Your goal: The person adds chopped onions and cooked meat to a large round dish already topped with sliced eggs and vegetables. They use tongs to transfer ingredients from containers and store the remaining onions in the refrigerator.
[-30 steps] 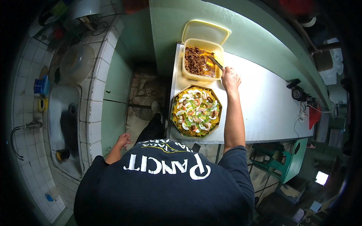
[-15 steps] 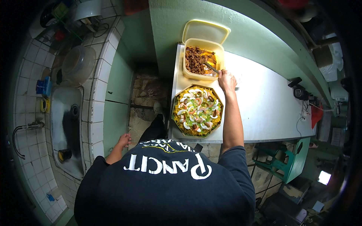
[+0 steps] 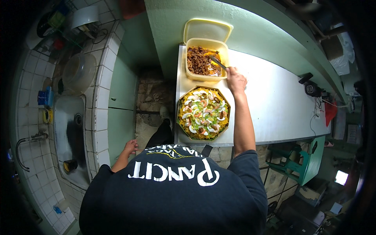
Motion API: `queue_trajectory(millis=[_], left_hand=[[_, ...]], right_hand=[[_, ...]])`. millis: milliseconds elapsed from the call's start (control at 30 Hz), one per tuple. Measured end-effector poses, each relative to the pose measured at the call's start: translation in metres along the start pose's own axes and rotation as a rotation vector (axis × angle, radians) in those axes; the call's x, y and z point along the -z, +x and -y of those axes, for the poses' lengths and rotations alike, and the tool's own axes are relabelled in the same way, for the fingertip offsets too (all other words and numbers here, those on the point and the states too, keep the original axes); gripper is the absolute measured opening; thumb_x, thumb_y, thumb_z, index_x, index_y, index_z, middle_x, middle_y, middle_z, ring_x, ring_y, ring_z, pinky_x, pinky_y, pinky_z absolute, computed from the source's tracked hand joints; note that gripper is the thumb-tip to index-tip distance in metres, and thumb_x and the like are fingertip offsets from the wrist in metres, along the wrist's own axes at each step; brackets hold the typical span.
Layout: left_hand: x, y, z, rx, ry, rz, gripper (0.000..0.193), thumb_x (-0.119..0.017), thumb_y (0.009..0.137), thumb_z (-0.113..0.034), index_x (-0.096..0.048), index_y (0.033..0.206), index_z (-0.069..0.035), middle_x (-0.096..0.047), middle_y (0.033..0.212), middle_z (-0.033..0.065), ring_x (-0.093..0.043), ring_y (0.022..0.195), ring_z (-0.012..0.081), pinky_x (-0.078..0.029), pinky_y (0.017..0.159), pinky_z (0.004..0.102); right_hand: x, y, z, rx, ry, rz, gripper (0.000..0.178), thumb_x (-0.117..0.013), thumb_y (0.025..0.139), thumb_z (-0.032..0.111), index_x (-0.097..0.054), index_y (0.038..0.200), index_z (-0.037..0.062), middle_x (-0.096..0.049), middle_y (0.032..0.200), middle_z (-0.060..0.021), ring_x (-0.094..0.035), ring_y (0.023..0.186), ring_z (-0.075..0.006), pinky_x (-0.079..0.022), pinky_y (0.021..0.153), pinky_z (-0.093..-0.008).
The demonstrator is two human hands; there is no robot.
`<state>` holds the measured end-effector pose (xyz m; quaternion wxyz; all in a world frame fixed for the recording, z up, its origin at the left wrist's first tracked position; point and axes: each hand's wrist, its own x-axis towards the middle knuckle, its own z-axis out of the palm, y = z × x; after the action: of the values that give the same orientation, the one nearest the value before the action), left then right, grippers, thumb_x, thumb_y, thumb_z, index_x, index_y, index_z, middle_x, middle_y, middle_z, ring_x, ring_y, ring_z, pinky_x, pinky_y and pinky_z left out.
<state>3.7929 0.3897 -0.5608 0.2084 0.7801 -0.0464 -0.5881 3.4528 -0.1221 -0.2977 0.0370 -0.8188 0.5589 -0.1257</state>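
My right hand [image 3: 236, 81] is closed around the handle of a slim dark metal utensil [image 3: 219, 62], its exact kind hard to make out. Its far end reaches into a yellowish plastic container [image 3: 207, 77] holding dark brown shredded meat [image 3: 199, 62] and orange oil. Just nearer to me sits an octagonal tray [image 3: 226, 127] of yellow noodles topped with sliced egg, shrimp, chopped greens and a few brown pieces. My left hand [image 3: 131, 147] hangs low at my left side, fingers loosely apart, holding nothing.
The container's lid [image 3: 207, 29] stands tilted up behind it against the green wall. Both foods rest on a white table [image 3: 270, 102]. A black device [image 3: 312, 89] with cords stands at its right end. Left are a sink [image 3: 69, 129] and tiled counter; a green stool [image 3: 290, 158] stands at lower right.
The utensil's tip has risen slightly over the meat, toward the container's far side. The view has shifted a little; my left hand still hangs beside me.
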Motion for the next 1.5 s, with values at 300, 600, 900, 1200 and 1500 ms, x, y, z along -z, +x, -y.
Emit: queue_trajectory(millis=[300,600,900,1200,1500], left_hand=[[-0.006,0.001,-0.009,0.039,0.068,0.011,0.035,-0.048,0.095,-0.036,-0.051,0.126,-0.021,-0.06,0.095,-0.0035,-0.055,0.074,0.0121,-0.044,0.064,0.0332],[-0.012,0.006,-0.019,-0.012,0.017,0.027,0.033,-0.047,0.095,-0.033,-0.05,0.126,-0.02,-0.058,0.095,-0.0022,-0.055,0.073,0.0119,-0.043,0.06,0.0311],[-0.002,-0.02,-0.018,0.005,0.084,-0.007,0.034,-0.047,0.095,-0.031,-0.05,0.127,-0.02,-0.059,0.096,-0.0023,-0.055,0.074,0.0118,-0.043,0.059,0.0301],[-0.01,-0.001,-0.015,-0.002,0.095,0.019,0.034,-0.047,0.095,-0.033,-0.052,0.126,-0.02,-0.06,0.095,-0.0032,-0.056,0.072,0.0114,-0.044,0.06,0.0306],[-0.019,-0.01,-0.042,-0.01,0.095,0.032,0.034,-0.048,0.095,-0.034,-0.051,0.126,-0.022,-0.061,0.097,-0.0034,-0.057,0.073,0.0111,-0.046,0.063,0.0328]], right_hand=[[0.018,-0.033,-0.042,-0.251,0.665,-0.094,0.027,-0.055,0.092,0.029,-0.07,0.096,0.0064,-0.061,0.07,-0.0037,-0.056,0.068,-0.0123,-0.045,0.064,-0.0296],[-0.003,-0.02,0.005,-0.008,0.221,0.072,0.033,-0.044,0.096,0.037,-0.066,0.099,0.0126,-0.066,0.095,-0.0126,-0.064,0.084,-0.0347,-0.049,0.074,-0.0461],[-0.027,-0.009,0.057,0.055,0.176,0.127,0.031,-0.051,0.091,0.031,-0.065,0.085,0.0041,-0.065,0.089,-0.0181,-0.064,0.083,-0.0361,-0.051,0.074,-0.0477],[0.03,-0.032,0.023,-0.095,0.351,-0.043,0.028,-0.046,0.094,0.032,-0.065,0.093,0.0103,-0.066,0.087,-0.0146,-0.063,0.081,-0.0367,-0.048,0.074,-0.0459],[0.001,-0.056,-0.029,-0.262,0.413,-0.034,0.029,-0.051,0.091,0.035,-0.069,0.097,0.0134,-0.068,0.088,-0.0144,-0.064,0.086,-0.0348,-0.049,0.077,-0.0429]])
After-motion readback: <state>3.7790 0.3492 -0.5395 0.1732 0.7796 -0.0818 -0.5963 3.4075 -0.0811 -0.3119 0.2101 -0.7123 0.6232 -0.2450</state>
